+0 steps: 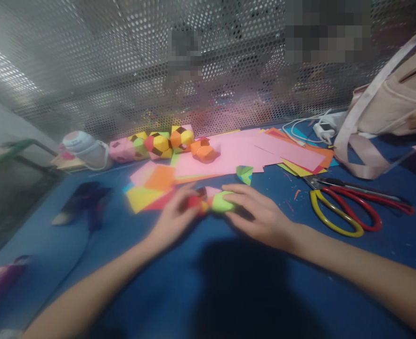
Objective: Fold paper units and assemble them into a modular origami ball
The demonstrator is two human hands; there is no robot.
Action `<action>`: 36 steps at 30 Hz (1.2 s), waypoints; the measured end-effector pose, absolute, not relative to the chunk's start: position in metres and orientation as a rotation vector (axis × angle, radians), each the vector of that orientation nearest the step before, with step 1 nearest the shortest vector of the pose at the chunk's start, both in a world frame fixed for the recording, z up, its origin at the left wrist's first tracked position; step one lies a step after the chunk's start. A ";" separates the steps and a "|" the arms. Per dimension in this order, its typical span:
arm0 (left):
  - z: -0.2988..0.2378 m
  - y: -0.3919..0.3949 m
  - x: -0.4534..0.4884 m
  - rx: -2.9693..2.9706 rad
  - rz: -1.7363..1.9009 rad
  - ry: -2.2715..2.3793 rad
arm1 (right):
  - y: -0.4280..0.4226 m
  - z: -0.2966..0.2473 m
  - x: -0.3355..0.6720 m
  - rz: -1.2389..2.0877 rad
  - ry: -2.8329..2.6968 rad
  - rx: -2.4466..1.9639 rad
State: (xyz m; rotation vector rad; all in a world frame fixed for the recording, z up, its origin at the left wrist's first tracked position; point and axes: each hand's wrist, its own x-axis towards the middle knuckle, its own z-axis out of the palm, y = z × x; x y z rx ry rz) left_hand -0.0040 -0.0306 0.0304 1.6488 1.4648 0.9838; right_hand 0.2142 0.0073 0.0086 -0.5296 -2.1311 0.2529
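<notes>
Both hands meet over a small folded paper piece [213, 201] of red, pink and green on the blue table [208, 282]. My left hand [175, 215] pinches its red end with closed fingers. My right hand [260, 214] curls over its green end. The picture is blurred by motion. Loose coloured paper squares [151, 188] lie just beyond my left hand, and a small green and blue folded piece [245, 173] lies just beyond my right.
Several multicoloured paper balls [161, 143] stand in a row at the back beside large pink sheets [250, 150]. Two scissors [349, 207], yellow and red, lie right. A pink bag [387, 103], white cable [310, 129], white container [85, 148], perforated metal wall [123, 61].
</notes>
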 end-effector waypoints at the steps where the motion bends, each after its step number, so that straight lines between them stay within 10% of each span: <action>1: 0.030 -0.030 -0.004 1.722 0.985 1.476 | 0.008 0.008 0.214 0.252 -2.114 -0.538; 36: 0.040 -0.006 -0.021 2.007 0.624 1.339 | 0.015 0.003 0.215 0.302 -2.207 -0.571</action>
